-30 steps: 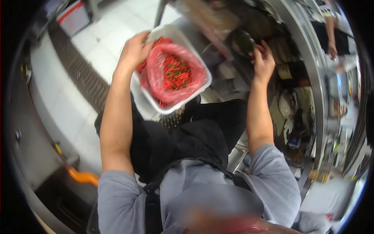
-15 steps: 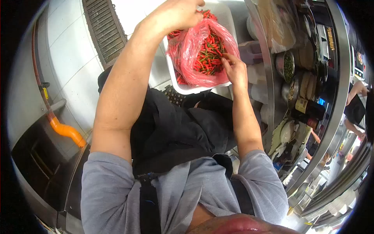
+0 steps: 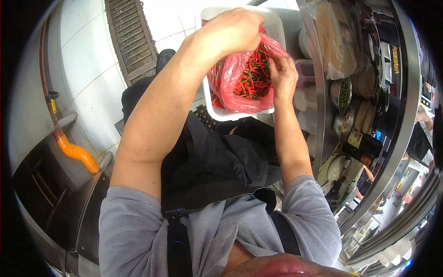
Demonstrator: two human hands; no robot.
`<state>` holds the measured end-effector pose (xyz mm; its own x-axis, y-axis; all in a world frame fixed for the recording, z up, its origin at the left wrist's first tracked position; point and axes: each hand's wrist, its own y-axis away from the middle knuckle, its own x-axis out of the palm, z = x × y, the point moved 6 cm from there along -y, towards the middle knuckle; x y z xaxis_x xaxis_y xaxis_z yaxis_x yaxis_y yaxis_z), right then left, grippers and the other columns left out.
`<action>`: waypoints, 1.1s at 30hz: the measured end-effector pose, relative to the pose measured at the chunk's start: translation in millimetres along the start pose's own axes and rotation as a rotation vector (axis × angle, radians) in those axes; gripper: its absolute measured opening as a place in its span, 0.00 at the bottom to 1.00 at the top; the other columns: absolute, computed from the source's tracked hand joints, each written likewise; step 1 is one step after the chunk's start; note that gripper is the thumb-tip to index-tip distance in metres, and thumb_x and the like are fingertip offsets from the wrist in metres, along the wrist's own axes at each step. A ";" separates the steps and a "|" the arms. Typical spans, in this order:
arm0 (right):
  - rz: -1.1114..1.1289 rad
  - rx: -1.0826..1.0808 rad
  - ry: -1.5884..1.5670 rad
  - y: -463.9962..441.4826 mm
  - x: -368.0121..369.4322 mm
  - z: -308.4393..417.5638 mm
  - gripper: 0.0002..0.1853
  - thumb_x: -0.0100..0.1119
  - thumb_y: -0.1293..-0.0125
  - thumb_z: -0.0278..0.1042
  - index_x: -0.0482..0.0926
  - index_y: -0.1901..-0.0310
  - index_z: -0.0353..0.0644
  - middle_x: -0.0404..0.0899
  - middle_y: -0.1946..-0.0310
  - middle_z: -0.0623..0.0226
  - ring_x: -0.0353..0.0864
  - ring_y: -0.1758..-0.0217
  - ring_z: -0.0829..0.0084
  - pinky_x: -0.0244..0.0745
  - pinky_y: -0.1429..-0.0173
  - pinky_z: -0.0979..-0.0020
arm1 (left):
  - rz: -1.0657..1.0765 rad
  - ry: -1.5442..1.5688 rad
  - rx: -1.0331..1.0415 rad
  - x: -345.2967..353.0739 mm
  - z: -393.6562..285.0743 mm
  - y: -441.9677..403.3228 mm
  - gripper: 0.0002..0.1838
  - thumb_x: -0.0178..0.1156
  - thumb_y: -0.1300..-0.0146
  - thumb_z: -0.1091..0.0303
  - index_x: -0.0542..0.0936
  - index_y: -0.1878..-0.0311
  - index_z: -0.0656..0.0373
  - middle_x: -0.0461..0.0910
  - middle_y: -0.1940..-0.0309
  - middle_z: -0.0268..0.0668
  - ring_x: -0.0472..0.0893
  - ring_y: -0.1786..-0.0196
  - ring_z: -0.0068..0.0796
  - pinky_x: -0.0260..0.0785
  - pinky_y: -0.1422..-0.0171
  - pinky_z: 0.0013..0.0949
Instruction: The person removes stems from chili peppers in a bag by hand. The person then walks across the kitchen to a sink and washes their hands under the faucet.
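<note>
A pink see-through plastic bag (image 3: 224,78) full of small red chillies (image 3: 253,81) with green stems sits open in a white perforated basket (image 3: 275,21). More chillies lie in the basket outside the bag. My left hand (image 3: 242,30) is over the far part of the basket, its fingers bent and closed beside the bag's far rim. What is in those fingers is hidden. At the bag's right side my right hand (image 3: 283,76) has its fingers curled around the plastic rim, close against the chillies.
A steel shelf (image 3: 323,106) stands to the right, with bowls, bottles and a hanging clear bag (image 3: 334,46). On the left are a floor drain grate (image 3: 131,37), white tiles and an orange pipe (image 3: 78,154). Another person (image 3: 417,138) is at the far right.
My left hand has moved right and nearer, from the basket's far side to the bag's rim. My right hand has shifted slightly, its fingers curling at the rim. The basket appears lower in view.
</note>
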<state>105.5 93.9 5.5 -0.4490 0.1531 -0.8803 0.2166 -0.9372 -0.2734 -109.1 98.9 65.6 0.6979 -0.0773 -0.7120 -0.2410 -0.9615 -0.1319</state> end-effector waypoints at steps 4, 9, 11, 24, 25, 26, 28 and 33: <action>0.083 -0.044 0.254 -5.9 21.7 -8.1 0.17 0.66 0.43 0.40 0.80 0.53 0.47 0.80 0.62 0.60 0.80 0.57 0.56 0.75 0.52 0.58 | 0.030 0.002 0.063 13.2 -3.1 -1.6 0.19 0.56 0.44 0.69 0.78 0.47 0.61 0.81 0.60 0.55 0.80 0.54 0.53 0.72 0.48 0.47; 0.073 -0.184 0.287 -25.7 21.4 -13.1 0.12 0.64 0.41 0.39 0.83 0.57 0.45 0.80 0.62 0.59 0.81 0.58 0.55 0.75 0.55 0.59 | 0.018 0.010 0.025 9.8 -0.1 2.3 0.19 0.57 0.43 0.68 0.78 0.47 0.62 0.81 0.60 0.55 0.81 0.54 0.52 0.72 0.47 0.47; 0.107 -0.207 0.225 -29.4 15.8 -16.8 0.12 0.64 0.41 0.38 0.83 0.58 0.44 0.80 0.63 0.59 0.80 0.59 0.54 0.75 0.55 0.59 | -0.004 -0.007 0.031 10.4 5.0 0.7 0.20 0.57 0.43 0.68 0.78 0.47 0.62 0.81 0.60 0.55 0.81 0.54 0.52 0.72 0.47 0.46; 0.091 0.567 -1.120 44.6 -25.6 -10.4 0.07 0.63 0.37 0.30 0.75 0.63 0.40 0.80 0.73 0.67 0.76 0.81 0.78 0.65 0.80 0.81 | 0.324 -0.014 0.056 53.9 -19.5 -0.1 0.16 0.57 0.39 0.60 0.81 0.61 0.66 0.81 0.71 0.51 0.83 0.63 0.48 0.74 0.55 0.44; 0.049 0.539 -1.178 46.6 -32.2 -2.6 0.07 0.63 0.37 0.30 0.74 0.63 0.40 0.80 0.73 0.66 0.76 0.81 0.78 0.64 0.80 0.81 | 0.437 0.028 0.045 60.3 -29.0 4.4 0.20 0.56 0.36 0.54 0.82 0.68 0.66 0.81 0.76 0.48 0.83 0.68 0.40 0.74 0.62 0.42; 0.006 0.510 -1.236 48.5 -38.7 4.5 0.07 0.63 0.37 0.29 0.73 0.63 0.40 0.80 0.73 0.66 0.76 0.81 0.78 0.64 0.81 0.81 | 0.569 0.315 -0.178 79.1 -28.0 11.0 0.23 0.56 0.35 0.49 0.82 0.64 0.64 0.81 0.76 0.42 0.82 0.71 0.30 0.72 0.69 0.36; 0.011 0.458 -1.204 51.7 -47.2 16.7 0.07 0.62 0.37 0.28 0.73 0.63 0.40 0.79 0.75 0.67 0.76 0.82 0.80 0.63 0.81 0.82 | 0.483 0.702 -0.235 82.1 -43.9 14.8 0.20 0.57 0.34 0.50 0.83 0.60 0.60 0.81 0.74 0.36 0.80 0.72 0.22 0.67 0.75 0.27; 0.070 0.423 -1.009 61.7 -61.6 18.7 0.07 0.64 0.39 0.26 0.74 0.66 0.40 0.78 0.78 0.70 0.75 0.82 0.81 0.62 0.80 0.82 | 0.383 0.888 -0.248 96.5 -47.5 15.9 0.14 0.58 0.33 0.57 0.81 0.56 0.57 0.81 0.70 0.31 0.77 0.72 0.18 0.64 0.74 0.22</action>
<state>130.3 20.8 50.1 -0.9922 -0.0508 -0.1137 0.0407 -0.9952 0.0893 -13.5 63.5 27.6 0.8780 -0.4656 0.1109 -0.4786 -0.8505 0.2181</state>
